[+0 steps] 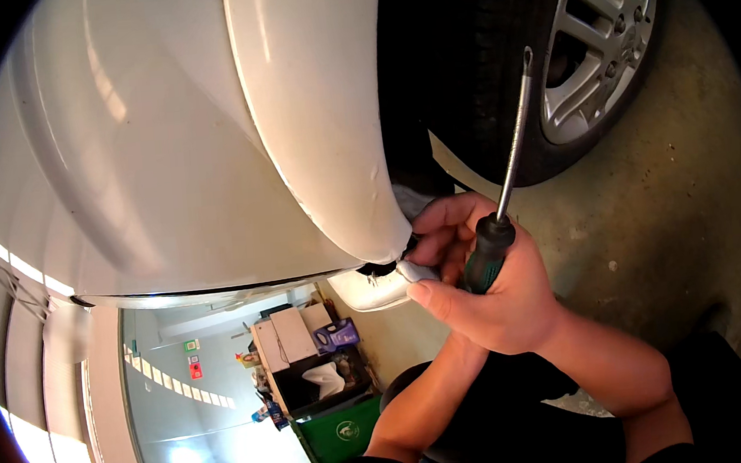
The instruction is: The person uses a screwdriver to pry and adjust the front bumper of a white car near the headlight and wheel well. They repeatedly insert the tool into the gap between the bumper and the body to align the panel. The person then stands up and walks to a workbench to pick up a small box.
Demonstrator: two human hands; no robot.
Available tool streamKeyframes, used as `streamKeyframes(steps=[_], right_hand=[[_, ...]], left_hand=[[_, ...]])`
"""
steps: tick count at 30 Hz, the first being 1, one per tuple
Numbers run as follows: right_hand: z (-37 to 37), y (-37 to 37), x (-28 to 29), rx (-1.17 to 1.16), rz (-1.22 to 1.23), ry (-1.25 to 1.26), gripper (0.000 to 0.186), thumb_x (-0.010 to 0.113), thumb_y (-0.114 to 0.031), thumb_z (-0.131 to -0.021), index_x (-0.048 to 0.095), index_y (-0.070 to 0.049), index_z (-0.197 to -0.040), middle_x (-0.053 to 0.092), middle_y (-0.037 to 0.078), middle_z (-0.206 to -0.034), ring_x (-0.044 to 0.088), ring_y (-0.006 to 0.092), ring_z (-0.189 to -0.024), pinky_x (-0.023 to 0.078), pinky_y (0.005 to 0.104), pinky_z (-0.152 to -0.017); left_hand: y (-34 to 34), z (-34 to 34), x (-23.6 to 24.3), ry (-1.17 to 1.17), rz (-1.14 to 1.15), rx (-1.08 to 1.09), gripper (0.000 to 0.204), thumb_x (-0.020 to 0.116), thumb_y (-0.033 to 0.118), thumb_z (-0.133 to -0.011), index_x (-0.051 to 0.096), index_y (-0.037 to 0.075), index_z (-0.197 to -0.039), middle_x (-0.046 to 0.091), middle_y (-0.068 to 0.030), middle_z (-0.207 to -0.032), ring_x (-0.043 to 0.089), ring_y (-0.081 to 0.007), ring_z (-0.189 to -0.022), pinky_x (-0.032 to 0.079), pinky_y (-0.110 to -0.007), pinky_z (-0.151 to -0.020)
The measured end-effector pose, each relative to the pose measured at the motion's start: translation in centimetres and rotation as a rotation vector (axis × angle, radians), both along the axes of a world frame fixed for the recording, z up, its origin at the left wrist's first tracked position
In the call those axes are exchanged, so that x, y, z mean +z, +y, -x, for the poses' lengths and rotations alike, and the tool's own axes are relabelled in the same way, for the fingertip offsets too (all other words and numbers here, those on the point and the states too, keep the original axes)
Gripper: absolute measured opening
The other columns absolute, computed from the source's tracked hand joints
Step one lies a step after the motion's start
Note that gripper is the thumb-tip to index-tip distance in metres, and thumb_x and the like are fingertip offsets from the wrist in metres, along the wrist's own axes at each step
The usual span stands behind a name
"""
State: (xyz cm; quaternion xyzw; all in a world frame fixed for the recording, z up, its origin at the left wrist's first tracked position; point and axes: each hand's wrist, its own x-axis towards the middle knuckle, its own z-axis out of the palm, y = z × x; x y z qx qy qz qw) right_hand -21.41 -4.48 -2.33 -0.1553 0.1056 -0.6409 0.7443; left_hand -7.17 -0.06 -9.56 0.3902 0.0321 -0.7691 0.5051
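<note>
A screwdriver point(515, 137) with a dark green and black handle lies in the palm of my right hand point(515, 294), its long metal shaft pointing up and away from the car. My right hand's fingers curl round the handle, with thumb and fingertips close to the lower end of the white wheel-arch edge point(357, 172). By the fingertips are dark parts point(379, 268) and a small pale piece whose kind I cannot make out. My left forearm point(431, 392) passes behind the right hand, which hides my left hand and its fingers.
A tyre with a silver spoked wheel point(582, 102) stands beside my hand, on the concrete floor point(665, 208). White bodywork point(156, 161) fills the left. Beyond it are a green bin point(339, 434), a purple container point(337, 335) and a cluttered stand point(292, 335).
</note>
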Motion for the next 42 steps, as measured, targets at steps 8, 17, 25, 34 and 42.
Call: streamKeyframes(steps=[8, 17, 25, 34, 42], right_hand=[[0.3, -0.1, 0.2, 0.032, 0.039, -0.011, 0.055, 0.074, 0.004, -0.081, 0.049, 0.001, -0.13, 0.063, 0.007, -0.102, 0.062, 0.0083, -0.089, 0.051, 0.0213, -0.075], [0.0, -0.2, -0.2, -0.029, 0.084, 0.043, 0.053, 0.072, 0.004, -0.083, 0.053, 0.004, -0.132, 0.063, 0.009, -0.107, 0.062, 0.0108, -0.096, 0.051, 0.0228, -0.076], [1.1, -0.6, 0.2, 0.035, 0.097, 0.063, 0.057, 0.074, 0.007, -0.08, 0.054, 0.004, -0.134, 0.061, 0.011, -0.119, 0.062, 0.014, -0.102, 0.052, 0.0247, -0.081], [0.2, -0.9, -0.9, -0.032, 0.139, 0.121, 0.053, 0.077, 0.009, -0.077, 0.059, 0.006, -0.127, 0.062, 0.017, -0.121, 0.065, 0.0193, -0.103, 0.057, 0.0302, -0.082], [1.0, -2.3, -0.2, 0.14, -0.029, -0.116, 0.027, 0.064, -0.012, -0.096, 0.065, 0.003, -0.118, 0.072, 0.005, -0.099, 0.063, 0.0074, -0.083, 0.05, 0.0225, -0.065]], left_hand=[[-0.3, 0.1, 0.2, -0.072, -0.002, -0.028, 0.029, 0.042, 0.039, -0.1, 0.052, 0.014, -0.11, 0.055, -0.0045, -0.121, 0.05, -0.0214, -0.115, 0.042, -0.041, -0.097], [-0.4, 0.1, 0.3, -0.156, 0.02, -0.04, 0.026, 0.041, 0.037, -0.099, 0.052, 0.015, -0.103, 0.056, -0.0039, -0.114, 0.051, -0.0202, -0.108, 0.043, -0.039, -0.093], [-0.3, 0.6, 0.4, -0.21, 0.019, -0.057, 0.024, 0.041, 0.036, -0.099, 0.053, 0.015, -0.097, 0.057, -0.0034, -0.109, 0.052, -0.0192, -0.103, 0.043, -0.038, -0.089], [-0.5, 0.8, 1.4, -0.273, 0.012, -0.054, 0.024, 0.041, 0.034, -0.099, 0.053, 0.016, -0.089, 0.058, -0.0029, -0.102, 0.053, -0.018, -0.097, 0.044, -0.036, -0.084], [-0.4, 0.8, 4.3, -0.385, -0.089, 0.011, 0.025, 0.041, 0.032, -0.098, 0.054, 0.016, -0.083, 0.059, -0.0024, -0.097, 0.054, -0.017, -0.091, 0.045, -0.035, -0.08]])
